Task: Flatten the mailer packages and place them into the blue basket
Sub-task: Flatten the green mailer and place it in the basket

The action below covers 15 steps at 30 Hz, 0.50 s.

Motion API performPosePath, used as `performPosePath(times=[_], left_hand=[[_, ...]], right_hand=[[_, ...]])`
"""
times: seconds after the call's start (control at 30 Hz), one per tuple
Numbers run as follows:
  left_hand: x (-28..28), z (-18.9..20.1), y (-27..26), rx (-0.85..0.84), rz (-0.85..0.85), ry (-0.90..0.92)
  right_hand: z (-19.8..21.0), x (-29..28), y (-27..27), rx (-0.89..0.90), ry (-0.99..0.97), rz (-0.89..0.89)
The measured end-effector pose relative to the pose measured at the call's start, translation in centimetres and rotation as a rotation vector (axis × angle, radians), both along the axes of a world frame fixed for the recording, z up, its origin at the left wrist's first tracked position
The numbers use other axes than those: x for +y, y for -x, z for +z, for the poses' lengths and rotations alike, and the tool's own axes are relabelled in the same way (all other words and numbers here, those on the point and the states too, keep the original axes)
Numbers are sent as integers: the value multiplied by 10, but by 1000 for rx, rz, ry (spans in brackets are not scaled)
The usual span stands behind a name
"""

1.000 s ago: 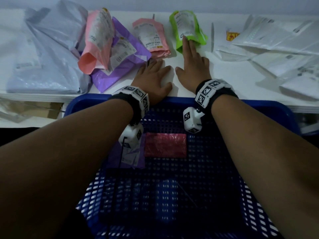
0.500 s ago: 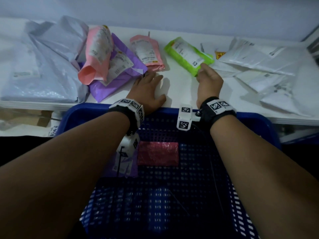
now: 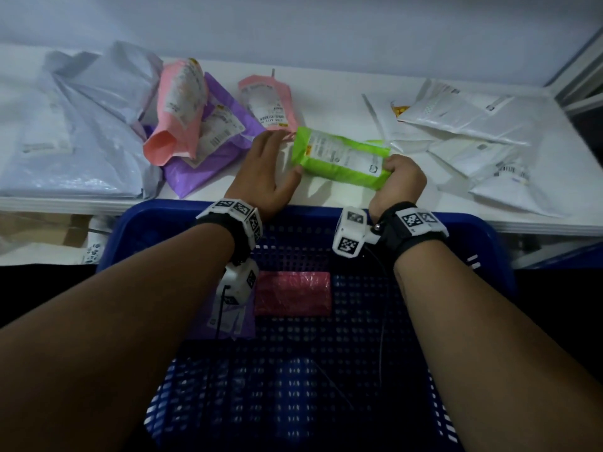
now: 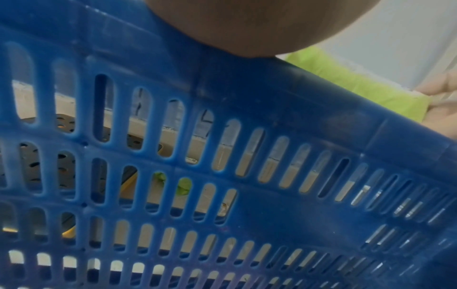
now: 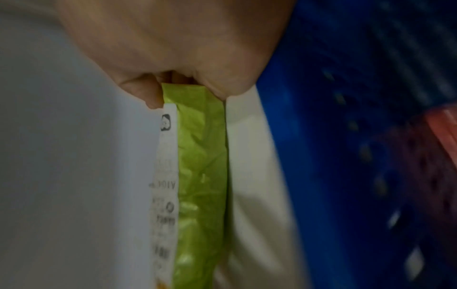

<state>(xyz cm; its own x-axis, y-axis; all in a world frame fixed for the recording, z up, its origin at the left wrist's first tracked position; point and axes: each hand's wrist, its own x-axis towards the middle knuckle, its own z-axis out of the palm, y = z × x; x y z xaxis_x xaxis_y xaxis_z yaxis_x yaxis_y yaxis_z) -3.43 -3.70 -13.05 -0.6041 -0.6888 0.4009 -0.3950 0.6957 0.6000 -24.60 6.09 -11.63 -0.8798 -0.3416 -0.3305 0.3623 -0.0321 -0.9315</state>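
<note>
the green mailer [image 3: 339, 156] is pinched at its right end by the right hand [image 3: 399, 181], its long axis stretched leftward toward the flat, unclenched left hand [image 3: 266, 172].

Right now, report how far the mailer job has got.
Done: a pink mailer and a purple mailer lie in the blue basket. In hand: the right hand grips the green mailer; the left hand lies flat beside it. Left: pink, purple, grey and white mailers on the table.

white table [image 3: 326, 102] | pale wall [image 3: 293, 24] behind | cardboard [image 3: 39, 223] under table edge
</note>
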Motion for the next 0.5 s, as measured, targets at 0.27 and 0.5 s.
performPosePath(times=[0.27,0.5], left_hand=[[2,0,-2,-7,52,-17],[3,0,-1,-33,91,-23]], right_hand=[[3,-3,-19,226,-37,264],[1,-4,-20,209,-18,266]])
